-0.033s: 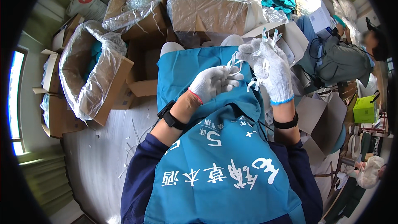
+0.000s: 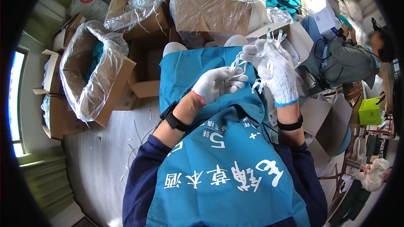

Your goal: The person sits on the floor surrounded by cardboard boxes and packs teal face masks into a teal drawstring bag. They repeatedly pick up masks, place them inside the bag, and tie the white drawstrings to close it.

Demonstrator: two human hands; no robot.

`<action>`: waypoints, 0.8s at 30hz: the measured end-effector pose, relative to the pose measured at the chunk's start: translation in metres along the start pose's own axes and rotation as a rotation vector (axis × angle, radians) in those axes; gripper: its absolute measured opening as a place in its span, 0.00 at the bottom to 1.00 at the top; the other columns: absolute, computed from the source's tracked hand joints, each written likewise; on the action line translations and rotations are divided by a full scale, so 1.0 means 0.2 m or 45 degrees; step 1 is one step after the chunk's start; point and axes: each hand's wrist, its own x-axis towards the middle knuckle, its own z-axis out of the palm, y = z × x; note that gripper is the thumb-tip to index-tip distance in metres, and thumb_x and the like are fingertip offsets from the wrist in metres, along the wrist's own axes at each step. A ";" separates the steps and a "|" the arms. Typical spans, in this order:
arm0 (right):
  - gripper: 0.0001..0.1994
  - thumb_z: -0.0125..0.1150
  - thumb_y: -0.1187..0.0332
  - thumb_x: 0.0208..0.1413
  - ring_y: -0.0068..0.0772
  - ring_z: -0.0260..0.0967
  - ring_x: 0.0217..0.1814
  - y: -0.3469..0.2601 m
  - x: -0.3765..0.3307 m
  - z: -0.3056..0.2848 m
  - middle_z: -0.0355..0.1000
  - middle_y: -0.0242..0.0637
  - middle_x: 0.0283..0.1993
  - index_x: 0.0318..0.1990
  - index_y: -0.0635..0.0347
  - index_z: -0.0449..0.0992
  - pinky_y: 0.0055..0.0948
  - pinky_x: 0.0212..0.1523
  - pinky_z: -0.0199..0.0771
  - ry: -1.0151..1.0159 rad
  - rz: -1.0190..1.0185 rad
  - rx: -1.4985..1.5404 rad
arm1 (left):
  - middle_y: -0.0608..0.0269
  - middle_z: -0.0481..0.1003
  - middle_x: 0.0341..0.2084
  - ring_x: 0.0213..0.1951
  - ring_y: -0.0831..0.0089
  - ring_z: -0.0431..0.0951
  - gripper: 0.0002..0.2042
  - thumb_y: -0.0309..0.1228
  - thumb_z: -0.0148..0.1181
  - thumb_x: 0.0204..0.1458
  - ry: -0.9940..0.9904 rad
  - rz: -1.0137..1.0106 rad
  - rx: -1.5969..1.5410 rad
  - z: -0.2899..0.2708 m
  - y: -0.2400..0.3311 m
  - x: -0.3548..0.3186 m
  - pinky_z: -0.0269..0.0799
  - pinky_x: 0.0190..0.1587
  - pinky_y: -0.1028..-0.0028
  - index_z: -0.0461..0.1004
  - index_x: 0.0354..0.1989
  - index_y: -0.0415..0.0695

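Nearby, boxes [image 2: 210, 16] flank grey floor [image 2: 103, 155]; left hand [image 2: 213, 84] and right hand [image 2: 275, 70], grip curled, hold white strips [image 2: 258, 85].

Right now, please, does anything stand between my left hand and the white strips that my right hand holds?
Nothing visible stands between them: the left hand is close beside the white strips in the right hand, and seems to touch them. The blue apron is below.

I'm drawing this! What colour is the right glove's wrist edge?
The right glove has a blue wrist edge, clearest in the head view.
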 end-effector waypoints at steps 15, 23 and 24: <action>0.10 0.48 0.69 0.68 0.46 0.81 0.41 0.01 -0.02 0.03 0.78 0.54 0.41 0.46 0.64 0.74 0.18 0.17 0.68 0.035 0.075 -0.018 | 0.65 0.76 0.32 0.27 0.83 0.72 0.13 0.34 0.50 0.66 0.154 0.130 0.729 -0.05 -0.05 0.04 0.68 0.31 0.82 0.73 0.50 0.38; 0.07 0.51 0.69 0.66 0.42 0.81 0.42 0.00 -0.02 -0.06 0.79 0.49 0.43 0.43 0.61 0.74 0.15 0.12 0.62 0.486 -0.010 0.084 | 0.56 0.74 0.24 0.29 0.64 0.74 0.14 0.33 0.49 0.62 0.039 0.310 1.781 0.01 -0.09 -0.09 0.70 0.35 0.67 0.77 0.31 0.37; 0.06 0.52 0.69 0.66 0.42 0.81 0.42 0.02 -0.02 -0.09 0.78 0.47 0.41 0.41 0.61 0.74 0.18 0.19 0.70 0.481 -0.045 0.037 | 0.50 0.76 0.26 0.31 0.55 0.77 0.14 0.33 0.48 0.61 -0.005 0.396 1.997 0.00 -0.12 -0.09 0.71 0.37 0.62 0.75 0.30 0.36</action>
